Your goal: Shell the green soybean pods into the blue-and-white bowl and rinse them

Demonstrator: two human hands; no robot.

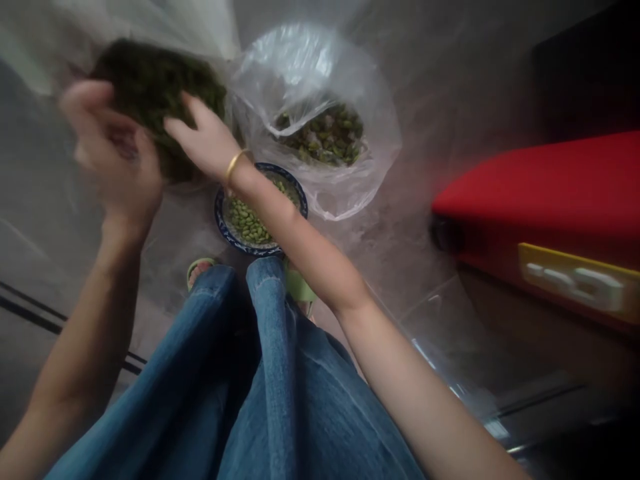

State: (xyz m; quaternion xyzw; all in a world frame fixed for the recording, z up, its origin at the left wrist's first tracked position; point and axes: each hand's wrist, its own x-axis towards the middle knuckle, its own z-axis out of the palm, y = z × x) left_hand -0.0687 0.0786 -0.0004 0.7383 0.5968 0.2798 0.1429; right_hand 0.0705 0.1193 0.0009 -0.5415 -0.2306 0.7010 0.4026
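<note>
My right hand (203, 137), with a gold bangle on the wrist, reaches out with fingers spread and rests against a dark green heap of pods (150, 83) in a clear bag at the upper left. My left hand (113, 160) is blurred, raised in front of the same heap, fingers curled; I cannot make out anything in it. Below my right forearm a blue-rimmed bowl (223, 227) of shelled green beans (247, 223) stands on the floor. A second clear plastic bag (350, 80) to the right holds empty pod shells (325, 137).
My legs in blue jeans (260, 373) fill the lower middle, with green sandals (200, 267) at my feet by the bowl. A red object (540, 193) with a yellow label stands at the right. The floor is grey tile (425, 253).
</note>
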